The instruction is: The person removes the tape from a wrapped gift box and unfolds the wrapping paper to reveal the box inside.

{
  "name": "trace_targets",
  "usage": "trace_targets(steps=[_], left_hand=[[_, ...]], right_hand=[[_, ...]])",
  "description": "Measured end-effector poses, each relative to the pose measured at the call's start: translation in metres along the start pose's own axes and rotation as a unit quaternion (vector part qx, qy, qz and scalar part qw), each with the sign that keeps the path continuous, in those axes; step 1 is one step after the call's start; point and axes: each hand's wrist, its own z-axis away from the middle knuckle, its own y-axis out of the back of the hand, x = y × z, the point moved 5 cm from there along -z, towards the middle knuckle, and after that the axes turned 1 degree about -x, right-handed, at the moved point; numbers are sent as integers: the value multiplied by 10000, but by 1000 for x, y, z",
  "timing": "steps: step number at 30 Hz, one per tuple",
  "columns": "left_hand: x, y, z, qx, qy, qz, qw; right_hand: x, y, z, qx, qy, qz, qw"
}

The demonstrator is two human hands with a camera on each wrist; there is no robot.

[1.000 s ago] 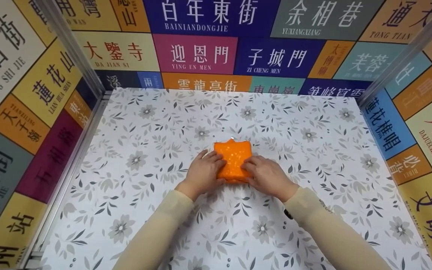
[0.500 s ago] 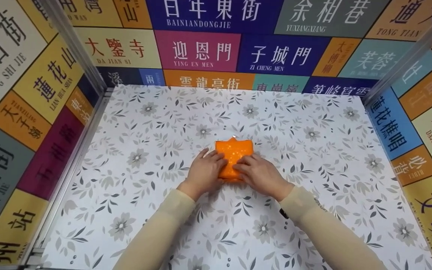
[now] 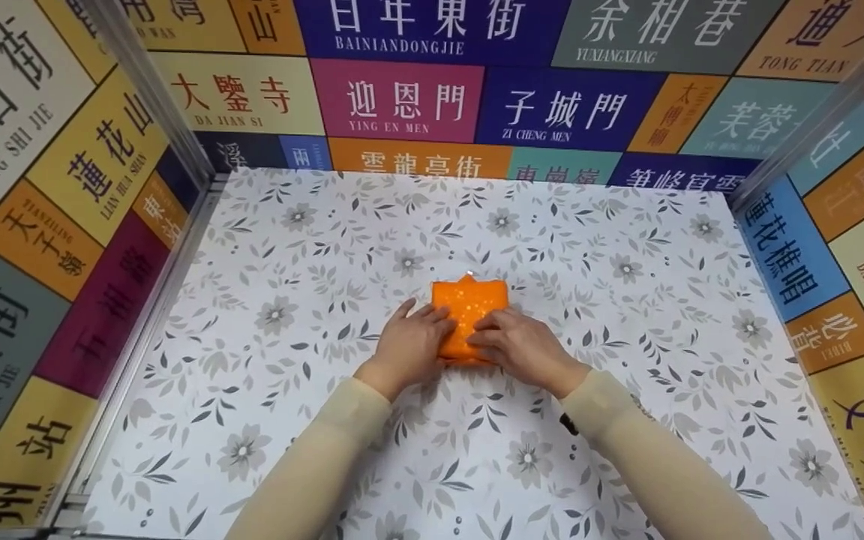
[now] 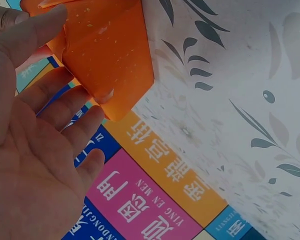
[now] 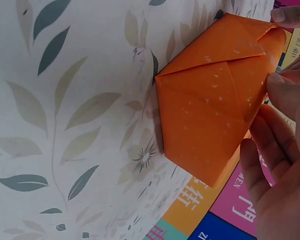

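Observation:
A folded piece of orange paper (image 3: 471,300) with pale gold flecks is between both hands on the patterned tabletop. My left hand (image 3: 411,346) pinches its left side, with the thumb on the near face in the left wrist view and the other fingers along the far side. From the right, my right hand (image 3: 528,349) pinches the paper, its fingertips lying over the top. In the right wrist view, crossing fold lines and a pointed corner show on the near face of the orange paper (image 5: 205,110). The underside is hidden.
White cloth with grey leaves and flowers covers the table (image 3: 274,442). Panels with coloured place-name signs (image 3: 394,101) stand behind it and at both sides. A metal post (image 3: 154,97) rises at the back left corner, another at the back right.
My right hand has shifted slightly left, its fingers reaching further over the orange paper. The left hand keeps its hold, and the paper stays nearly in place.

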Motion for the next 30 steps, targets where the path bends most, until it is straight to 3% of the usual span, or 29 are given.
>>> trace_targets(steps=[6,14,24,30], left_hand=[[0,1,-1,16,5,-66,10000],[0,1,-2,34,1,-67,10000],[1,0,-1,166,-55,-39,9998],[2,-1,-1,128,-41,50,9999]], right_hand=[[-2,1,-1,24,-8,-239,9997],[-2,1,-2,31,-69,-217,9997],[-4,1,0,333,63,-41,9994],[-2,1,2,175,-201,2,9996]])
